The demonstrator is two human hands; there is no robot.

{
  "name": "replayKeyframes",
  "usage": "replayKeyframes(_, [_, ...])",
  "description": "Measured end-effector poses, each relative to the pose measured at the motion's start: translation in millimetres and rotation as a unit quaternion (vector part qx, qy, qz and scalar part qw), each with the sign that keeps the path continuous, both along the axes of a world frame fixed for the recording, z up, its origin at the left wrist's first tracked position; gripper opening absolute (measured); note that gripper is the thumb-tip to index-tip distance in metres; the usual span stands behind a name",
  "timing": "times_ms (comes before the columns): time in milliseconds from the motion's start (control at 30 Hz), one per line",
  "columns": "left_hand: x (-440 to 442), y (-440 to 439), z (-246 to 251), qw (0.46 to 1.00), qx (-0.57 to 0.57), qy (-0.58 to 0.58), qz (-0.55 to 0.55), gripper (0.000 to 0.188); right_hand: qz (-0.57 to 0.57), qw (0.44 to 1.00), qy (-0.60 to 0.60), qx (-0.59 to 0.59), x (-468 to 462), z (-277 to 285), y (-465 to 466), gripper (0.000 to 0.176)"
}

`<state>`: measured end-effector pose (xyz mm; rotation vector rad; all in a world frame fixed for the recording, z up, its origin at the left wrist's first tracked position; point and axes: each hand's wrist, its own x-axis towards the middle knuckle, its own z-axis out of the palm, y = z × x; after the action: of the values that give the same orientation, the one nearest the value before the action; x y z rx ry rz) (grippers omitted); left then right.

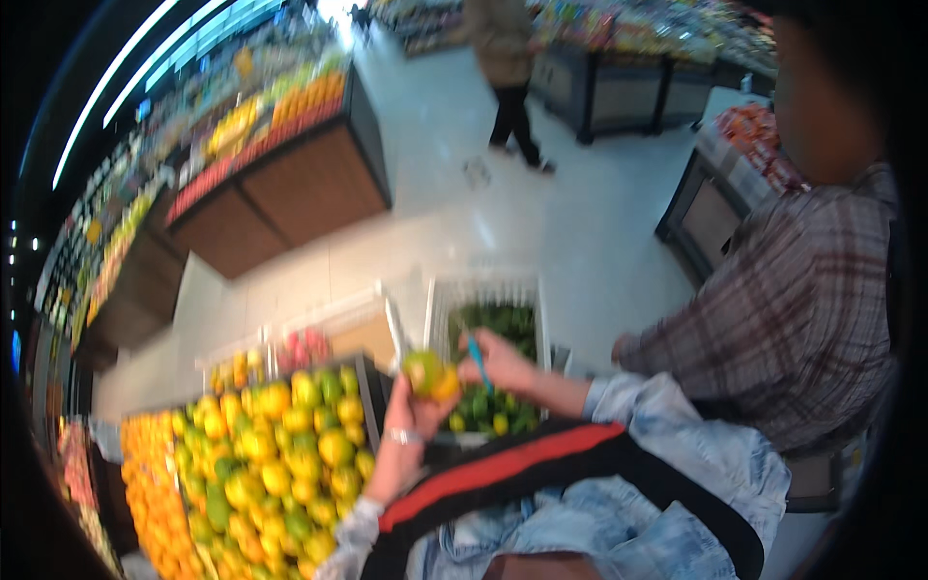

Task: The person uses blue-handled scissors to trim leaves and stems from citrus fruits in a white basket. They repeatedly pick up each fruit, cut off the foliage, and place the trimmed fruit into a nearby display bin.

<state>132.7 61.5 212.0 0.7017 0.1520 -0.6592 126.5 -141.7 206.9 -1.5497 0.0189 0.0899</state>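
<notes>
In my left hand (407, 420) are two citrus fruits, a green-yellow one (420, 368) and an orange-yellow one (445, 386) against it. My right hand (509, 368), just beside them, grips a slim teal-handled tool (475, 352). Blur hides what kind of tool it is, and I cannot tell whether it touches the fruit. Below my hands stands a white plastic crate (542, 304) with dark leafy greens (500, 317) at its far end and leaves with small yellow-green fruits (484, 409) nearer me. Left of my left hand lies a large heap of yellow and green citrus (275, 449).
Smaller oranges (148, 493) fill the display's far left. Another white crate (348, 315) sits behind the heap. A person in a plaid shirt (790, 297) stands close on my right. Someone else (507, 65) is on the aisle floor (435, 167), near wooden produce stands (290, 196).
</notes>
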Motion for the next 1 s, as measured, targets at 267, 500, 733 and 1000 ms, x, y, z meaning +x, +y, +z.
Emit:
replayKeyframes(267, [-8, 21, 26, 0.986, -0.147, -0.007, 0.078, 0.075, 0.143, 0.986, 0.013, 0.083, -19, 51, 15, 0.057])
replayKeyframes(500, [-17, 71, 50, 0.974, -0.006, -0.143, 0.173, 0.064, 0.101, 0.984, 0.094, 0.109, -29, 22, 12, 0.053])
replayKeyframes(733, [-69, 236, 127, 0.801, 0.316, -0.180, 0.475, 0.060, 0.072, 0.976, 0.181, 0.098, -41, -2, -11, 0.056])
replayKeyframes(1000, [-191, 459, 105, 0.394, 0.682, -0.015, 0.616, 0.042, 0.074, 0.967, 0.219, 0.108, -40, -18, 5, 0.052])
